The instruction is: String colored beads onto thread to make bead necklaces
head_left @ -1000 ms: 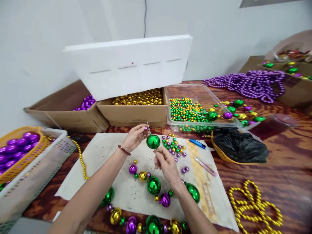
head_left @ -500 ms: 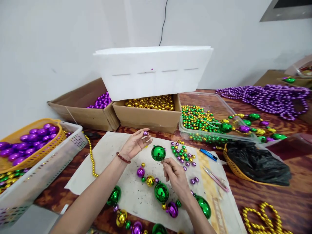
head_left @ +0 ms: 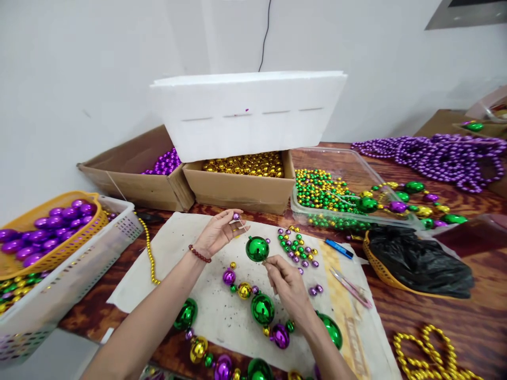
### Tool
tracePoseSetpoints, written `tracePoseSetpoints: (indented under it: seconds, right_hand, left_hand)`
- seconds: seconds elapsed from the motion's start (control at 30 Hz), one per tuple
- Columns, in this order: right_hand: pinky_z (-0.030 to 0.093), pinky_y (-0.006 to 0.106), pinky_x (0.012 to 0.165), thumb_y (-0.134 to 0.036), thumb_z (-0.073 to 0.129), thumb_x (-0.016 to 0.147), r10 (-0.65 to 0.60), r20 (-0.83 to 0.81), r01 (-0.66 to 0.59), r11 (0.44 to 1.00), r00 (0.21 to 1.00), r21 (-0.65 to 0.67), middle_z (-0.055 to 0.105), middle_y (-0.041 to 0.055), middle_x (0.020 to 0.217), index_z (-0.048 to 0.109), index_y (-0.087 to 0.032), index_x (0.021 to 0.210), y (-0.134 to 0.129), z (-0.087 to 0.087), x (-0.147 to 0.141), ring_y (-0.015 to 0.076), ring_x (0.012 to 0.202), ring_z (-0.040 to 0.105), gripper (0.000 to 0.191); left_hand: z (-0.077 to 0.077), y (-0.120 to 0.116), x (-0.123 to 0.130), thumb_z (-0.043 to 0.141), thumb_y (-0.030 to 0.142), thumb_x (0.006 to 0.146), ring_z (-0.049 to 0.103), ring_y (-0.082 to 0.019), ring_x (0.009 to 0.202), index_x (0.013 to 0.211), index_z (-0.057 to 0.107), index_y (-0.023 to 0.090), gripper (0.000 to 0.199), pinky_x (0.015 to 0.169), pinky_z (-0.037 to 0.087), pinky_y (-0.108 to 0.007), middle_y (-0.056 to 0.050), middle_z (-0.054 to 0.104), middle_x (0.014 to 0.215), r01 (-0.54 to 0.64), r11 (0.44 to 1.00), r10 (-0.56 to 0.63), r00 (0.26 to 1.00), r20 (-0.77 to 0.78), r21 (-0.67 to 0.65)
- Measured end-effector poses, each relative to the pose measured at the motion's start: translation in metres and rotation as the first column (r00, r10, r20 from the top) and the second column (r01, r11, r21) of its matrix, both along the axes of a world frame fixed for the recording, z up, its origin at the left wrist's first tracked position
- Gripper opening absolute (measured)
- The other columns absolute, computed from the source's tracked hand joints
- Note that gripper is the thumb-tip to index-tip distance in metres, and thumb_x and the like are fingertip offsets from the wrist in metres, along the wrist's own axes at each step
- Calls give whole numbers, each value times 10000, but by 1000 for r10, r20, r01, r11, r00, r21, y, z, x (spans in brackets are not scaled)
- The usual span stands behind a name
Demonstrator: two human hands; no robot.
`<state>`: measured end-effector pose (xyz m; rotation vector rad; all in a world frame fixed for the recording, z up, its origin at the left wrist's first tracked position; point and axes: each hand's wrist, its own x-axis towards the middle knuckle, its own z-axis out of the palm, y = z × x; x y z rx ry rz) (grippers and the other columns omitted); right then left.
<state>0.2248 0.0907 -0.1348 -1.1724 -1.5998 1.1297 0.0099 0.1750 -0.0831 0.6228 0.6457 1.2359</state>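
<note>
Bright, diffuse light; stretched edges

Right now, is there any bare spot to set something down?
Bare white cloth lies between the left forearm and the gold-bead string at left. Brown wooden table shows between the looped gold-bead string and the yellow plastic basket. The cloth's middle is crowded: shiny tricolour bead garland, with loose small beads beyond.

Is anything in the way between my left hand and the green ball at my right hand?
Nothing visible: only a gap shows between the left hand and the green ball at the right hand, with pale cloth behind.
</note>
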Motion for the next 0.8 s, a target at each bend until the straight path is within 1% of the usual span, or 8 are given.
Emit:
tracePoseSetpoints:
  seconds: [0.13,0.2,0.27,0.33,0.47,0.53,0.7,0.8]
  right_hand:
    - [351,211,462,-362,462,963,7,-19,-7,1000,1000,-25,469,-64,545,601,-192,850,5,4,0,97,441,459,247]
    - [358,208,453,-375,481,955,-9,-68,7,1000,998,-29,502,-60,568,598,-191,880,12,6,-4,93,433,474,230]
    - [359,204,432,-394,517,934,-48,-164,41,998,985,-48,543,-59,599,584,-189,974,19,8,-10,92,421,483,219]
    - [358,201,410,-408,563,901,-85,-271,62,994,959,-92,587,-57,629,544,-183,1115,26,8,-17,95,408,498,312]
    - [374,198,391,-388,619,844,-94,-373,32,985,923,-168,662,-42,693,421,-176,1364,31,7,-26,97,383,523,595]
    - [388,195,391,-350,624,828,-75,-388,5,984,919,-178,676,-44,703,384,-190,1430,32,6,-28,92,376,523,668]
    - [374,182,363,-317,621,822,-97,-404,28,985,909,-173,691,-45,711,365,-214,1486,32,3,-35,81,353,509,719]
    - [394,184,367,-316,596,851,-97,-352,55,990,931,-127,700,-47,739,393,-240,1477,31,4,-34,77,353,512,663]
  left_hand:
    - [4,3,0,757,228,816,698,-173,769,946,739,112,175,893,565,-431,-32,694,776,0,1000,2,997,-79,27]
    - [5,4,3,784,259,788,686,-168,756,911,743,114,194,813,569,-364,-37,694,761,16,999,-10,990,-138,41]
    - [3,3,9,800,269,765,662,-141,732,861,747,112,192,721,544,-276,-44,699,777,26,998,-16,982,-186,52]
    - [-1,0,19,793,287,770,646,-124,735,855,751,116,196,678,515,-234,-47,702,809,18,998,-7,981,-192,53]
    - [-6,-7,40,776,335,777,676,-174,834,883,737,145,221,733,519,-273,-43,701,821,-59,997,64,993,-99,52]
    - [-7,-9,49,773,356,771,686,-191,843,896,722,155,243,738,520,-286,-39,698,801,-92,995,95,993,-68,45]
    - [-8,-7,67,737,394,776,675,-178,774,905,688,162,270,679,510,-265,-30,684,753,-141,987,149,982,-114,75]
    - [-9,0,76,702,378,784,622,-134,662,850,672,170,220,610,469,-228,3,643,697,-245,962,266,943,-198,124]
